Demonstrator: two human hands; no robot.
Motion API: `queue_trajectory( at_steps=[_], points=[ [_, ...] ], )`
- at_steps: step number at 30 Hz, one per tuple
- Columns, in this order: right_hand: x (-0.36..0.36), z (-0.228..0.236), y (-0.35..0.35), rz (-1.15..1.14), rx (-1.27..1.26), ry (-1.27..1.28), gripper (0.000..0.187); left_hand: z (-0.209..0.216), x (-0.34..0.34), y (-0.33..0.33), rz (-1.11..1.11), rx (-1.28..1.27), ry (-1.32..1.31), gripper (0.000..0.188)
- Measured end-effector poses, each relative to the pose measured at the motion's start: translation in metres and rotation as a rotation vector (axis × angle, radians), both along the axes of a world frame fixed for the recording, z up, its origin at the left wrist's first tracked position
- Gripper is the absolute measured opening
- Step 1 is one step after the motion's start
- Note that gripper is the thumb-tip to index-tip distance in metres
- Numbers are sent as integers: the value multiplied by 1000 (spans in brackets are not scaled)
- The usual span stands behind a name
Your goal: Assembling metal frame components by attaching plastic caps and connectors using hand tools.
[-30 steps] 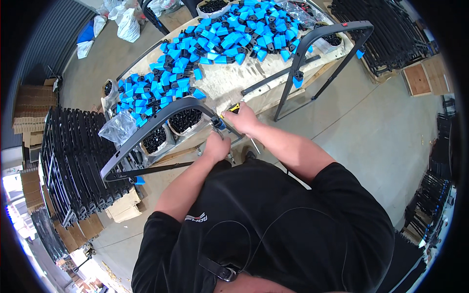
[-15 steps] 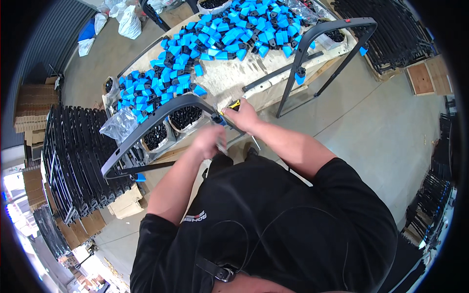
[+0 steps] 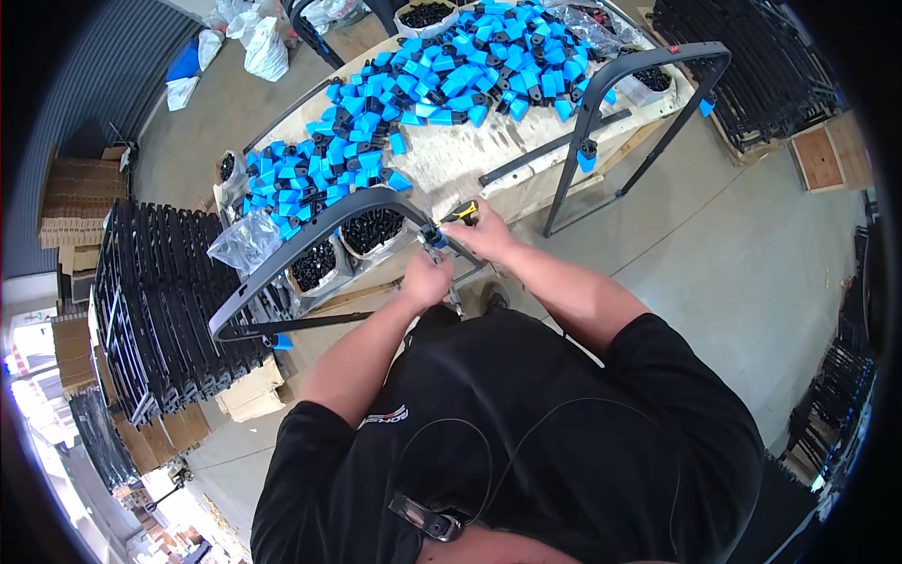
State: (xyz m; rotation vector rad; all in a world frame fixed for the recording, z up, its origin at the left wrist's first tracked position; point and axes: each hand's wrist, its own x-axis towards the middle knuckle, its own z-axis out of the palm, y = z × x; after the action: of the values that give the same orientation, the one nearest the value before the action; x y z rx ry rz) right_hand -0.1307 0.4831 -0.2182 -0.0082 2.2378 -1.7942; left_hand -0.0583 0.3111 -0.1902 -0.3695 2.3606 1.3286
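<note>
By one near black frame (image 3: 318, 227): left hand (image 3: 428, 280) clamps one metal tool (image 3: 456, 297) (kind unclear), right hand (image 3: 489, 234) one yellow-black tool (image 3: 461, 212).

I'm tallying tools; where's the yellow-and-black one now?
Just above the head view's centre, the yellow-and-black tool is in the right hand, beside the left curved black frame.

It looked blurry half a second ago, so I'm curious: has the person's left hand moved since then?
Yes, slightly: the left hand now sits a little farther right of the nearest container of black parts.
</note>
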Motion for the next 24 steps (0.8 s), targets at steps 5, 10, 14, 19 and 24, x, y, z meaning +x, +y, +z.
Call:
queue_trajectory(
  at_steps=[5,10,14,19,24],
  points=[
    [22,-37,7,162,104,-44,61,-3,12,17,26,-213,101,32],
    [33,-11,3,64,250,-196,71,-2,5,20,49,-289,72,38],
    [38,16,5,112,185,-286,75,6,8,20,82,-275,28,40],
    [16,6,-3,-16,182,-117,70,-10,25,-1,245,5,170,26],
    [10,34,-20,-32,217,-34,88,18,43,-64,667,375,23,14]
  ],
)
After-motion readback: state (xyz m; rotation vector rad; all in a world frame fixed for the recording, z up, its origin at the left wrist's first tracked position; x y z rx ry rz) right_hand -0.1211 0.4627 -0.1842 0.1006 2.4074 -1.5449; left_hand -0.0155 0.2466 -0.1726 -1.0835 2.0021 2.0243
